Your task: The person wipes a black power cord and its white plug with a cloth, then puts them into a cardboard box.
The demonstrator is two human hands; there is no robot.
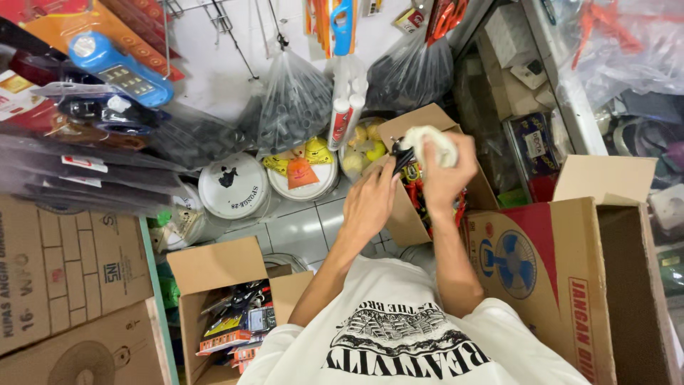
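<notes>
My right hand (447, 171) is closed around a crumpled white cloth or plastic wad (432, 142) above a small open cardboard box (413, 128). My left hand (369, 203) rests on the box's near left flap, fingers together, steadying it. Red and black packaged items (417, 187) show inside the box between my hands. I wear a white printed T-shirt (406, 342).
A large open carton with a fan picture (548, 271) stands at the right. Another open box of packaged tools (235, 321) sits at lower left. White lidded buckets (234, 185), hanging plastic bags (293, 100) and stacked cartons (64, 271) crowd the floor around.
</notes>
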